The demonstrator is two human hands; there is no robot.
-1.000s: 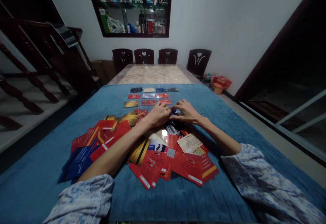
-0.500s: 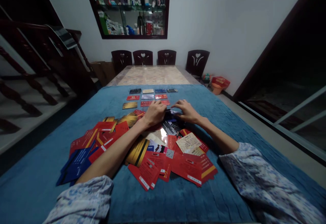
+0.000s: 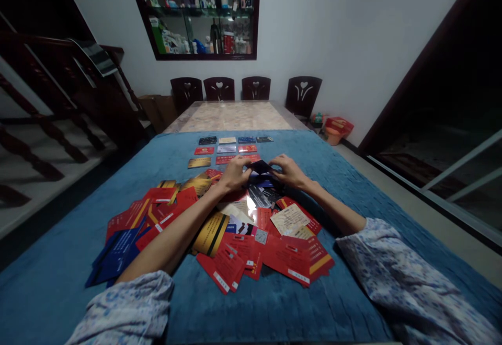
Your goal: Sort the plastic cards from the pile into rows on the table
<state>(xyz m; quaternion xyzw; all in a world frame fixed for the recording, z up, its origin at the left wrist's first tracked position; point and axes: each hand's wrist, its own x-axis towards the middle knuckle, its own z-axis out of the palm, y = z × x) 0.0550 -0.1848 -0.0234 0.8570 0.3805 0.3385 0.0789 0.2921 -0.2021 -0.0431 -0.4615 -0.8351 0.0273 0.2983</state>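
Observation:
Between my two hands is a dark card, raised a little above the pile. My left hand pinches its left end and my right hand pinches its right end. Whether it is one card or several together, I cannot tell. Under and in front of my hands spreads a loose heap of cards: black cards, red cards, a gold card and a cream card. Dark blue cards lie by my left forearm, with more red cards beside them.
Beyond my hands, cards lie in rows on the blue cloth, among them a gold card and a white card. The bare tabletop shows farther back. Chairs stand along the wall under a glass-shelved cabinet.
The dark card has come up off the pile and tilted, showing a plain dark face. My left fingers have shifted slightly left along its edge. The rows of cards have not moved.

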